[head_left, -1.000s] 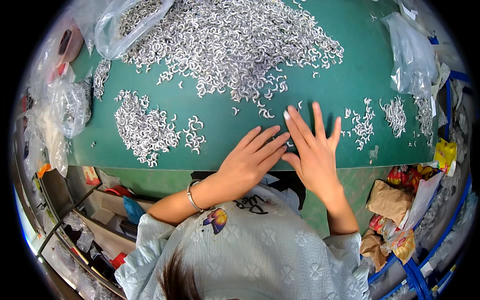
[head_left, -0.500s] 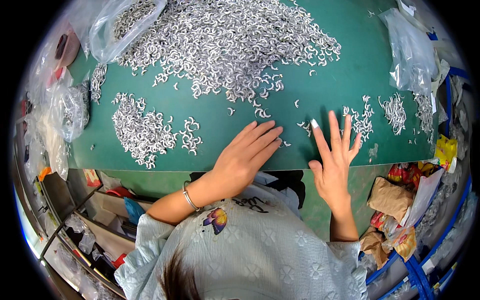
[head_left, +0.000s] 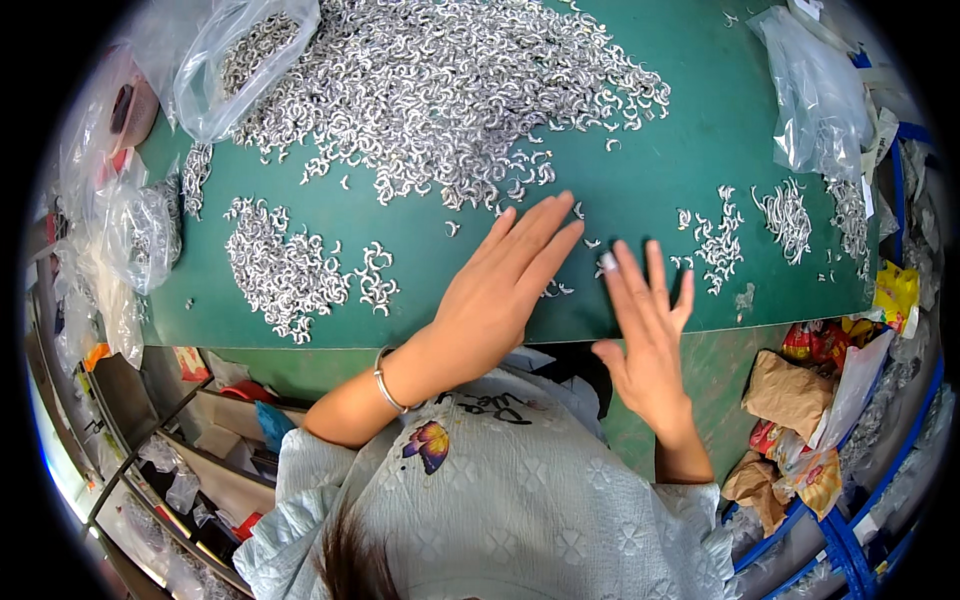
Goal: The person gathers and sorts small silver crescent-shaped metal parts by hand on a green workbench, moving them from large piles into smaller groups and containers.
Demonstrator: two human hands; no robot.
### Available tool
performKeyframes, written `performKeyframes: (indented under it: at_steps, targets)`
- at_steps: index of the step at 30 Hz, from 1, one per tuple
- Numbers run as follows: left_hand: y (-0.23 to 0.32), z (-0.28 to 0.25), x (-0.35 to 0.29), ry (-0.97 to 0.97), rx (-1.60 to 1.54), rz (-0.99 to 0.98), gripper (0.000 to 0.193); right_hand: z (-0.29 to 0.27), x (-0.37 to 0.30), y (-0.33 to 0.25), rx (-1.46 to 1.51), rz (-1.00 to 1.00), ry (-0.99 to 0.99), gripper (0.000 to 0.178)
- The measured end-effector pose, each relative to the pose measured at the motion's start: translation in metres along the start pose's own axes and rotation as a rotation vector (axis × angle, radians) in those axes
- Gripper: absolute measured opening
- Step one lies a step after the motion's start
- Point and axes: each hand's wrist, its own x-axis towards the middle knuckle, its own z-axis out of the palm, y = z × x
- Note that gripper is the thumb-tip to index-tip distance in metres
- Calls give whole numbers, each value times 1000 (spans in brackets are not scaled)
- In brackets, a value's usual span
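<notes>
My left hand [head_left: 505, 285], with a silver bangle [head_left: 382, 382] at the wrist, lies open with its fingers stretched out over the table. Just past its fingertips is the near edge of a large heap of small curved silver metal pieces [head_left: 440, 100]. A few loose pieces [head_left: 556, 289] lie between my hands, partly hidden by the left fingers. My right hand [head_left: 645, 335], fingers apart and one fingertip covered in white, is open low over the table near its front edge. To its right lies a small group of curved pieces [head_left: 720, 240]. Neither hand holds anything visible.
On the green table [head_left: 630, 190], a smaller pile [head_left: 283, 268] sits at left and slimmer pieces [head_left: 786, 222] at right. Clear plastic bags [head_left: 815, 95] lie at the far right; an open bag [head_left: 205, 100] stands at the far left. Brown paper packages [head_left: 788, 393] are below right.
My left hand has moved forward and slightly right, its fingers pointing farther ahead. My right hand has come left toward it and a little nearer me. The view has shifted slightly.
</notes>
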Motion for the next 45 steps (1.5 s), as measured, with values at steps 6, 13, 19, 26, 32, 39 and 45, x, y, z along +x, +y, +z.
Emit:
performKeyframes:
  at_steps: [6,13,19,26,32,39,45]
  targets:
    - [6,6,-17,-36,4,65,50,2,-11,1,-117,24,-20,69]
    - [8,13,-16,-53,39,155,46,-1,3,1,-200,31,-24,68]
    - [2,4,-25,7,78,68,46,0,-17,0,-232,107,7,71]
    - [2,5,-31,-74,78,136,44,8,-20,2,-293,148,19,71]
    - [-1,8,-34,-20,41,130,43,11,-6,1,-261,76,30,64]
    - [-3,2,-42,85,18,24,42,9,-19,2,-253,158,102,61]
    - [-5,2,-45,146,65,28,38,12,-15,2,-272,158,47,68]
